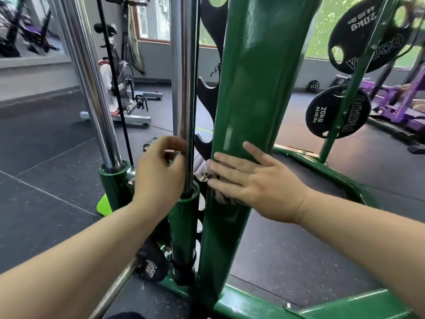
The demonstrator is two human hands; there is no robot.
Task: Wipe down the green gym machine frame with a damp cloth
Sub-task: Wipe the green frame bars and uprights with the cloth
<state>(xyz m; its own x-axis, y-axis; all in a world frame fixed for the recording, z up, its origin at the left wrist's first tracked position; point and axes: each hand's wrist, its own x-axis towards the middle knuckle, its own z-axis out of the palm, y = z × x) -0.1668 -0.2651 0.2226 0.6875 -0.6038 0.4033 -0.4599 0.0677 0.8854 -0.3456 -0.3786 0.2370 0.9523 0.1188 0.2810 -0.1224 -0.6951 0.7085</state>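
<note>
Black 20kg plates (338,111) right — exercise bike (122,86) left, purple machine (400,104) beyond.

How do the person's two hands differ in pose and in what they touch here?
The right hand lies flat, fingers spread, pressing a white cloth against the green upright. The left hand is curled, fingers by the chrome rod, with no cloth showing. Both are bare and work low on the machine.

The right hand (257,180) lies flat, fingers spread, on the green post (250,93), pressing a pale cloth (220,196) against it. The left hand (161,171) curls loosely beside a chrome rod (181,88), its fingertips near the rod. Black 20kg plates (335,113) hang on the frame at right.
</note>
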